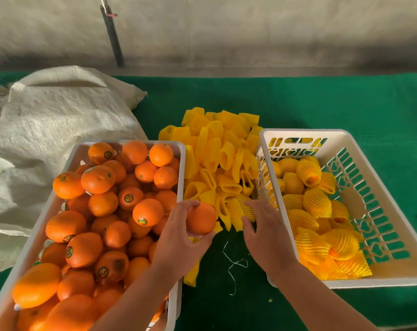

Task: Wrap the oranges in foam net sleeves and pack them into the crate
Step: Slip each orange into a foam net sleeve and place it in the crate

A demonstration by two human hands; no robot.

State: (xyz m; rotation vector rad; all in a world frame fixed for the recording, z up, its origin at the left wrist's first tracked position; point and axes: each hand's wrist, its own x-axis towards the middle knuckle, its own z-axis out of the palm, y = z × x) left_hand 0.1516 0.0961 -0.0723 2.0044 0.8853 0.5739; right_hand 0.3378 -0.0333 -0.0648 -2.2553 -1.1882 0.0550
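Cupping a bare orange (201, 218) in the curled left hand (178, 237) while pinching one sleeve (247, 207) with right fingers (248, 223); better stretching its mouth wide first.

You look down on a tabletop (346, 103) that is covered with a dark green cloth, a bit rough like felt. On its far left lies a big pale woven sack (59, 115), crumpled, and it hangs over the left edge. Behind the tabletop a grey wall (250, 32) goes across the whole view; it looks like rough concrete or a stretched sheet, you cannot tell which. A thin dark pole (113, 39) stands tilted before the wall, far left of the middle. The light is soft and even, without hard shadows.
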